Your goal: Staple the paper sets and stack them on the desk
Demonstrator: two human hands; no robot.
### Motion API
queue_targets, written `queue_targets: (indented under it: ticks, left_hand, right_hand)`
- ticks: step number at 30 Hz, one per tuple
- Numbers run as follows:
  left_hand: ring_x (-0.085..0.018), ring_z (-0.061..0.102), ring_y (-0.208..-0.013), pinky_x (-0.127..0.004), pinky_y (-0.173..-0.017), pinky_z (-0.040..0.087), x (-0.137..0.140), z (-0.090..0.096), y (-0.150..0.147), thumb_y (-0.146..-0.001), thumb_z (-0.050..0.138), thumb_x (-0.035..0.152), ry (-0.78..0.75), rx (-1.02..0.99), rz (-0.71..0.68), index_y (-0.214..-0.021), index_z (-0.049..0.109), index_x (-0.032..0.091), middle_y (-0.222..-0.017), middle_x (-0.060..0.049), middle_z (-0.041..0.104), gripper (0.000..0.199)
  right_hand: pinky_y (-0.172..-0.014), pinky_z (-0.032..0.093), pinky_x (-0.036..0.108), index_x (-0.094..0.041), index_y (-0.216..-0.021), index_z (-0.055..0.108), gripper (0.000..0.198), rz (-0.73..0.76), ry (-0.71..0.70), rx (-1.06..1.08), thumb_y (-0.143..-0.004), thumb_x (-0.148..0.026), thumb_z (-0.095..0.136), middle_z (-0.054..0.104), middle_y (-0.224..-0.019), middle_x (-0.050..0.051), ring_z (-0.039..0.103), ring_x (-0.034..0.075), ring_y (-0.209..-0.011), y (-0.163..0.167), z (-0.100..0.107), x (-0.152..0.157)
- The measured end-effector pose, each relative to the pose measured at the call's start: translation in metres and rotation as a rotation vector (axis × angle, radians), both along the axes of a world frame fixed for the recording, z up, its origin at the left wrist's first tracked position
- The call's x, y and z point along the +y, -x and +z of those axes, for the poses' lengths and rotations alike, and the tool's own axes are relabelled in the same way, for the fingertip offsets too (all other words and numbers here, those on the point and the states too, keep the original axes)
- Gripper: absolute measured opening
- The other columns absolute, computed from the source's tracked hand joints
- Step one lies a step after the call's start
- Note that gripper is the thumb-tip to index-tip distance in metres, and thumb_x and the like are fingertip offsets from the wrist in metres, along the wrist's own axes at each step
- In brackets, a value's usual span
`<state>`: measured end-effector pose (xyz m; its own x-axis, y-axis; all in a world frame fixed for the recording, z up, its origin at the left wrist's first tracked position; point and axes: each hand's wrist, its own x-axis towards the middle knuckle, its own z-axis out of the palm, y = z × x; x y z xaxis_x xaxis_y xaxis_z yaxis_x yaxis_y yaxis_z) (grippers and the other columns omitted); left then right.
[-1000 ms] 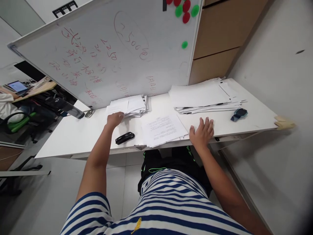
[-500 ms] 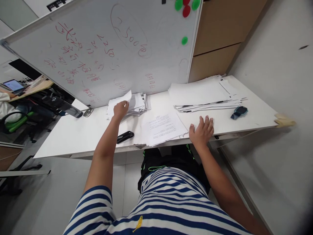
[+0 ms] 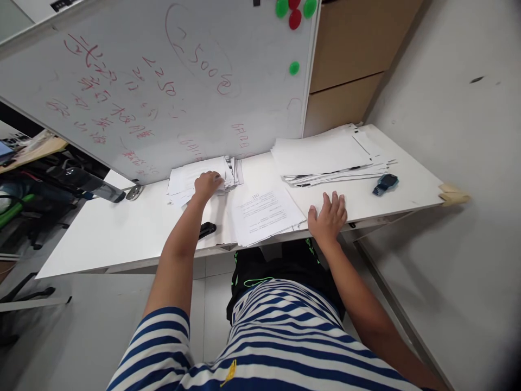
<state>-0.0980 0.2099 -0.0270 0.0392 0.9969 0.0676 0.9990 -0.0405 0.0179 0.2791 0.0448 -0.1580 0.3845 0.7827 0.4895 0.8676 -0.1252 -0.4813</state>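
Observation:
My left hand (image 3: 207, 185) rests at the front right of a loose paper stack (image 3: 191, 175) against the whiteboard. Its fingers are bent together at the edge of a sheet, and their tips are partly hidden. Before me at the table's front edge lies a printed paper pile (image 3: 266, 214), its sheets slightly fanned. My right hand (image 3: 329, 217) lies flat on the table just right of that pile, fingers spread, holding nothing. A black stapler-like object (image 3: 207, 229) sits below my left hand, partly covered by the forearm.
A wider paper stack (image 3: 325, 155) lies at the back right, with a dark blue watch (image 3: 385, 184) beside it. The whiteboard (image 3: 244, 108) stands along the back edge. A dark bottle (image 3: 91, 183) and a small round metallic object (image 3: 134, 192) are at the left.
My left hand has moved slightly right and down; the sheet it held raised now lies lower on the stack. My right hand stays flat. The view has shifted a little.

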Motion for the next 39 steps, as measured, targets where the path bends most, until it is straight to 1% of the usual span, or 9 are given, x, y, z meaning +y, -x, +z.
queue_targets:
  ticks: [4,7,10,14,17,20,30,35,39]
  left_hand:
    - [-0.032,0.058,-0.121,-0.040,-0.089,0.047,0.000,-0.003,0.001,-0.100,0.045,0.040,-0.004,0.035,-0.028,-0.125,0.068,0.026,-0.128,-0.011,0.068,0.036]
    - [-0.032,0.057,-0.123,-0.040,-0.089,0.047,0.001,-0.006,0.005,-0.101,0.036,0.026,-0.003,0.094,-0.049,-0.137,0.059,0.026,-0.133,-0.014,0.065,0.042]
    - [-0.031,0.056,-0.125,-0.041,-0.095,0.047,0.003,-0.008,0.013,-0.099,0.033,0.018,-0.055,0.077,-0.007,-0.146,0.050,0.026,-0.138,-0.015,0.062,0.050]
    - [-0.033,0.047,-0.137,-0.043,-0.108,0.043,0.002,-0.015,0.025,-0.099,0.045,0.039,-0.123,-0.045,0.128,-0.139,0.055,0.022,-0.145,-0.014,0.058,0.045]
    - [-0.033,0.048,-0.139,-0.042,-0.112,0.040,0.001,-0.023,0.032,-0.095,0.051,0.055,-0.147,-0.138,0.184,-0.138,0.055,0.019,-0.148,-0.016,0.056,0.057]
    - [-0.033,0.048,-0.140,-0.041,-0.114,0.039,0.003,-0.027,0.035,-0.091,0.056,0.060,-0.132,-0.188,0.197,-0.141,0.053,0.017,-0.150,-0.017,0.055,0.066]
    - [-0.034,0.060,-0.126,-0.039,-0.097,0.048,0.010,-0.020,0.042,-0.095,0.052,0.059,-0.022,-0.139,0.235,-0.141,0.059,0.024,-0.140,-0.013,0.065,0.058]
    - [-0.033,0.052,-0.138,-0.042,-0.107,0.045,0.011,-0.020,0.043,-0.102,0.043,0.052,-0.010,-0.117,0.207,-0.144,0.060,0.025,-0.154,-0.010,0.055,0.052]
    - [-0.033,0.046,-0.146,-0.044,-0.113,0.041,0.010,-0.020,0.042,-0.106,0.035,0.044,-0.002,-0.129,0.200,-0.147,0.056,0.022,-0.157,-0.011,0.052,0.051]
  right_hand:
    - [-0.117,0.030,0.061,-0.014,-0.150,0.044,0.061,0.002,0.005,0.002,-0.095,-0.040,0.046,0.041,-0.160,0.023,0.027,0.038,-0.154,0.001,0.002,-0.001]
    - [-0.116,0.029,0.063,-0.015,-0.151,0.042,0.061,0.007,0.010,0.011,-0.095,-0.039,0.045,0.041,-0.159,0.023,0.028,0.039,-0.153,0.001,0.003,-0.001]
    - [-0.116,0.029,0.064,-0.015,-0.153,0.039,0.063,0.011,0.018,0.023,-0.094,-0.037,0.045,0.040,-0.159,0.023,0.027,0.040,-0.154,0.001,0.004,-0.002]
    - [-0.117,0.027,0.063,-0.015,-0.152,0.039,0.063,0.022,0.025,0.028,-0.094,-0.037,0.046,0.040,-0.160,0.023,0.025,0.039,-0.154,0.001,0.005,-0.003]
    - [-0.117,0.027,0.063,-0.015,-0.151,0.041,0.061,0.027,0.022,0.028,-0.095,-0.038,0.045,0.041,-0.159,0.022,0.025,0.039,-0.154,0.000,0.005,-0.003]
    - [-0.117,0.028,0.062,-0.015,-0.149,0.043,0.059,0.026,0.018,0.023,-0.095,-0.039,0.047,0.042,-0.159,0.022,0.026,0.038,-0.154,-0.001,0.004,-0.002]
    - [-0.116,0.028,0.063,-0.016,-0.148,0.045,0.058,0.021,0.019,0.019,-0.095,-0.039,0.047,0.042,-0.159,0.022,0.027,0.039,-0.154,-0.001,0.003,-0.003]
    - [-0.116,0.027,0.064,-0.017,-0.147,0.046,0.057,0.028,0.018,0.031,-0.094,-0.038,0.048,0.041,-0.159,0.022,0.027,0.039,-0.154,-0.001,0.003,-0.003]
    - [-0.116,0.028,0.063,-0.017,-0.146,0.047,0.056,0.023,0.012,0.026,-0.095,-0.039,0.047,0.042,-0.159,0.022,0.027,0.039,-0.153,-0.001,0.003,-0.002]
